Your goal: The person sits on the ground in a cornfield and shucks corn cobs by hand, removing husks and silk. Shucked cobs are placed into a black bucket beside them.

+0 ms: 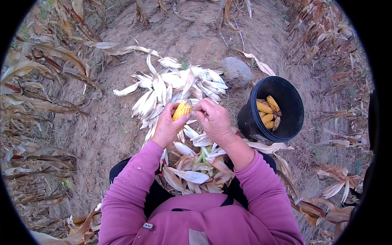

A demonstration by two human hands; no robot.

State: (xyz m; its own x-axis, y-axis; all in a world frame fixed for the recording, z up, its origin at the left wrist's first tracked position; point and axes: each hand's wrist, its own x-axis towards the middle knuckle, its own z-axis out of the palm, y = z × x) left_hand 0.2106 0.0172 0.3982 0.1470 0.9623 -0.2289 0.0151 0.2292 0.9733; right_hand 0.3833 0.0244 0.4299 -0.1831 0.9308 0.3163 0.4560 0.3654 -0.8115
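My left hand [167,124] grips a husked ear of yellow corn [182,111], its greyish tip pointing up and away from me. Close against the tip's right side is my right hand [214,121], thumb and forefinger drawn together. Whether a strand lies between those fingers is too small to tell. Below and beyond the ear spreads a heap of pale dry corn husks [171,81]. More husks [196,176], some with green bases, lie between my knees. To the right, a black bucket [248,113] leans towards me, with several bare yellow ears [265,107] inside.
A grey stone [236,70] sits between the husk heap and the bucket. Dry corn stalks with curled leaves [58,67] line the left side, and another row [333,67] runs along the right. Bare brown soil [196,33] stretches ahead, with scattered dry leaves.
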